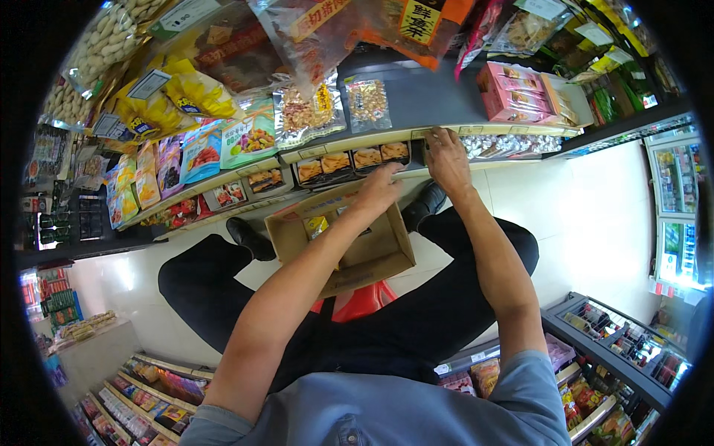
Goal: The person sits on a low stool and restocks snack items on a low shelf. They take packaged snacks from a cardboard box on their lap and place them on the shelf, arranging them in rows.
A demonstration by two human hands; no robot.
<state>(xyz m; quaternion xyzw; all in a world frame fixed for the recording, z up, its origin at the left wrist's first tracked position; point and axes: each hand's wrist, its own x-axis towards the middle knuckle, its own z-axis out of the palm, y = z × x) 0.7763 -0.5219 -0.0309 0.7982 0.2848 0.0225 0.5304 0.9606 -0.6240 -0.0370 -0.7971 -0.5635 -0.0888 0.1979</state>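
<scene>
My left hand hovers over the far right side of an open cardboard box, its fingers pointing to the lower shelf. Nothing shows in its grasp. On that shelf, close to its fingertips, stand black-edged display boxes of brown packaged snacks. My right hand reaches to the shelf's front rail, fingers bent over or against it. Its fingertips are partly hidden, so I cannot tell whether it grips anything. Inside the cardboard box lies a yellow packet; my left forearm covers part of the contents.
Above the rail sit nut packets and a pink snack carton. Large hanging bags jut out overhead. Under me is a red stool. My shoes flank the cardboard box. More stocked shelves stand behind me.
</scene>
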